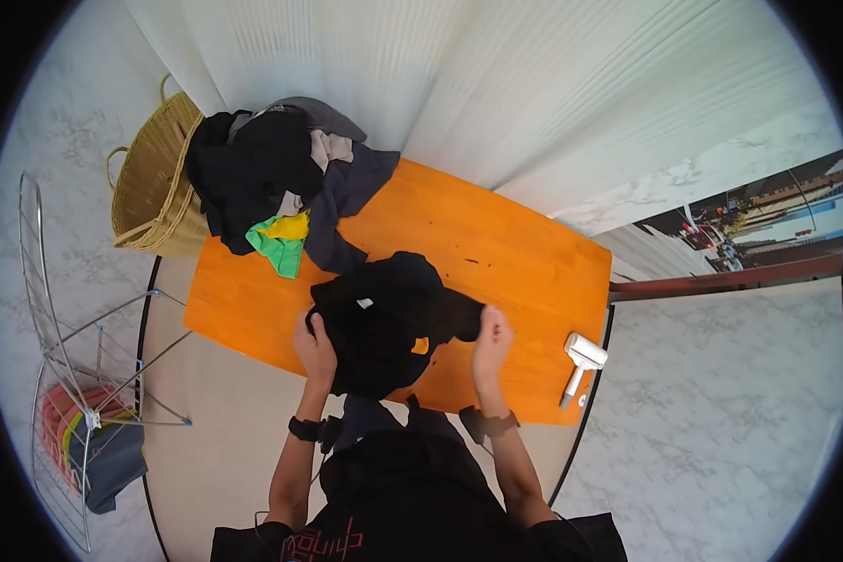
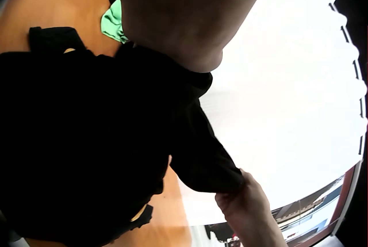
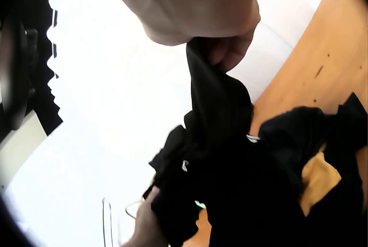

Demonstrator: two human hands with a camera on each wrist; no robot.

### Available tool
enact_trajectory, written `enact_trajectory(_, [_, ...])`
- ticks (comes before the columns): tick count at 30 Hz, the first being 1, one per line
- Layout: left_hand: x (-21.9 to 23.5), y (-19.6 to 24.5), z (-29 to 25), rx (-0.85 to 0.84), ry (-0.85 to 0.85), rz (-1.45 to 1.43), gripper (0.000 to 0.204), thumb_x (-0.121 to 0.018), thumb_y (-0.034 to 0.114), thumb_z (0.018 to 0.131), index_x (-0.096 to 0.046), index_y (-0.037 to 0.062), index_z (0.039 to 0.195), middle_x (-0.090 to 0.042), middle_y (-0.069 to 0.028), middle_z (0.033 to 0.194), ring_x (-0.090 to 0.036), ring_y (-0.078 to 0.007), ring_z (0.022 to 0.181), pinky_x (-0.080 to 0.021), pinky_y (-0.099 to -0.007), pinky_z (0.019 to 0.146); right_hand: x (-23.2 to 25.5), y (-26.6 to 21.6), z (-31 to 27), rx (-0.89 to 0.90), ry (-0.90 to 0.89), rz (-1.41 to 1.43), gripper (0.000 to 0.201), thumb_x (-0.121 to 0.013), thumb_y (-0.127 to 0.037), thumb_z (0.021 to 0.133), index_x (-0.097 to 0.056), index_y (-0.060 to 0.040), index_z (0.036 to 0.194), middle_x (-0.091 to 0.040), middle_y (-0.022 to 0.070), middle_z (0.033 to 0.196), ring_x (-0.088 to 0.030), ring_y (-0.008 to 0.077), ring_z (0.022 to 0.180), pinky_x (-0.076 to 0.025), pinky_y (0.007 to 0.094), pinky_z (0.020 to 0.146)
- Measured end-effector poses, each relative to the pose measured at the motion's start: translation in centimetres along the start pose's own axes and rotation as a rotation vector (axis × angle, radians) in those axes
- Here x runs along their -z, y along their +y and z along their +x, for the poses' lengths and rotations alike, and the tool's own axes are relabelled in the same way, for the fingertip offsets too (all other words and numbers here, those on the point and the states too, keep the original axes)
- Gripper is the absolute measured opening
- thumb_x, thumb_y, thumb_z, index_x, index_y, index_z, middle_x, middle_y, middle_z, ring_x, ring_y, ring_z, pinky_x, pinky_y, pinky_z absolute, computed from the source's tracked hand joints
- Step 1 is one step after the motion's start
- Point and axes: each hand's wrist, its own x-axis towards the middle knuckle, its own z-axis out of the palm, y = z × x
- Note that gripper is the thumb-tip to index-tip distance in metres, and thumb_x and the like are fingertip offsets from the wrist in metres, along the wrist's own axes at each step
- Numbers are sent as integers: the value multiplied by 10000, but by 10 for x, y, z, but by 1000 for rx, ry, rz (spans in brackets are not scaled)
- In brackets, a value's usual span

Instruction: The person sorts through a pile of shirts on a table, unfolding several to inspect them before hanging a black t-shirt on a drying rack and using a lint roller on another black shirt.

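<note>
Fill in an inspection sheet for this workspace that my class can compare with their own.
Surface: orange tabletop, few dark marks.
Job's things: black garment, stretched between both hands.
Clutter: clothes pile beside wicker basket; white roller near the table's right edge.
Grippers: left hand and right hand both grip the garment.
Cables: apparent thin cords by the wrist straps.
Surroundings: white curtain behind; wire rack at left.

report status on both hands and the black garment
Left hand grips one side, right hand pinches a narrow end. Black garment bunched between them. Clothes pile close by.
</note>
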Motion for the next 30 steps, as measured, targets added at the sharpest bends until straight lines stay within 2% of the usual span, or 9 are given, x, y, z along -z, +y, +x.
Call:
enact_trajectory(5, [5,-9,4,-19,-196,-94,409,-572,207,952,-523,-73,1245,-570,-231,1244,-545,-360,1157,-412,-374,990,69,-8,4,166,465,118,233,-524,-227,1009,-584,-28,904,-552,-16,846,-505,77,751,-432,243,702])
enact_trajectory(7, [-1,3,-9,-200,-340,95,873,-760,331,797,-307,-39,1445,-341,-257,1475,-346,-387,1366,-298,-439,1111,84,-27,3,60,544,274,232,-501,-223,1016,-581,-33,909,-573,-3,838,-545,90,795,-458,259,722])
enact_trajectory(8, [-4,2,-16,-206,-341,92,873,-760,331,797,-307,-39,1445,-341,-257,1475,-346,-387,1366,-298,-439,1111,92,-35,5,-52,607,435,233,-479,-219,1023,-577,-37,914,-595,11,831,-585,103,840,-485,275,743])
enact_trajectory(10, [-14,-8,-33,-264,-449,315,1292,-867,448,609,-71,-3,1522,-127,-262,1564,-150,-408,1453,-177,-509,1163,128,-38,10,-212,584,624,249,-483,-239,1015,-616,-28,1026,-677,76,1001,-651,196,990,-525,343,886])
enact_trajectory(13, [-29,-9,-50,-212,-456,466,1369,-885,492,553,-55,1,1524,-124,-275,1560,-141,-416,1457,-145,-574,1146,167,-74,22,-295,327,1011,285,-495,-248,1007,-618,-21,1128,-660,105,1144,-650,236,1013,-513,357,928])
enact_trajectory(16, [-43,-9,-59,-222,-474,578,1375,-896,483,538,-66,0,1523,-145,-280,1553,-146,-415,1458,-140,-591,1138,199,-146,24,-11,-59,1153,337,-471,-222,1003,-592,11,1215,-636,128,1234,-611,257,1119,-471,405,1018])
enact_trajectory(21, [-58,-12,-68,-273,-451,584,1370,-886,520,538,-81,31,1532,-130,-290,1554,-120,-416,1465,-132,-603,1137,243,-245,0,482,-121,925,318,-502,-204,991,-599,10,1205,-640,114,1189,-607,228,1100,-480,370,984])
enact_trajectory(27, [-82,-28,-65,-325,-546,901,1220,-889,415,569,-172,258,1543,-278,-370,1447,-326,-480,1347,-271,-606,1063,176,-260,-23,1042,-437,163,323,-497,-180,995,-577,37,1221,-615,136,1230,-592,240,1125,-465,379,1013])
enact_trajectory(30, [-98,-59,-54,-335,-524,865,1035,-874,346,604,-333,222,1477,-405,-355,1351,-474,-468,1201,-388,-564,972,166,-267,-18,1122,-417,71,326,-494,-168,997,-566,50,1229,-602,146,1250,-584,245,1137,-458,384,1028])
